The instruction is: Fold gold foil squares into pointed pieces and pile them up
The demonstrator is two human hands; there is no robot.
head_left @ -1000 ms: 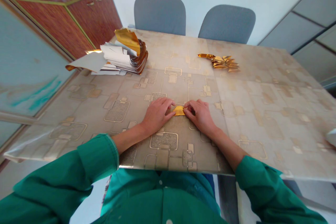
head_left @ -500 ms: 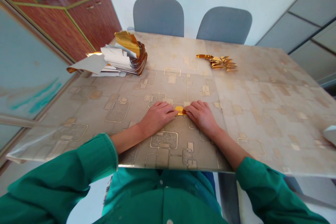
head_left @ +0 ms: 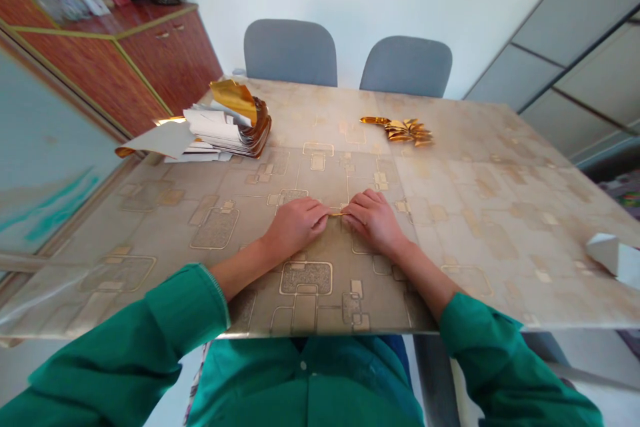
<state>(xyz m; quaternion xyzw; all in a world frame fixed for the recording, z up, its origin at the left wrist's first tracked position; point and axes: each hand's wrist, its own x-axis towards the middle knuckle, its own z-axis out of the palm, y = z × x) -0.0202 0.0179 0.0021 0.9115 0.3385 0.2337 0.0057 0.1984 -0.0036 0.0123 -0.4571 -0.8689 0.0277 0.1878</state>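
A small folded piece of gold foil paper [head_left: 337,215] shows edge-on as a thin strip between my hands, just above or on the table. My left hand [head_left: 299,227] pinches its left end, and my right hand [head_left: 373,221] pinches its right end. The fingers of both hands cover most of the piece. Farther off to the right lies a cluster of folded gold paper pieces [head_left: 407,132]. At the far left, a thick stack of gold-and-white paper sheets [head_left: 225,128] has loose, curling edges.
A patterned cloth covers the table [head_left: 450,213]. Two grey chairs [head_left: 291,52] stand against the far side. A reddish wooden cabinet [head_left: 160,67] is at the back left. Near the right edge lies a white folded object [head_left: 613,255].
The gold paper has turned from showing a flat face to a thin edge between my fingers. The camera view has shifted slightly; both hands keep their grip.
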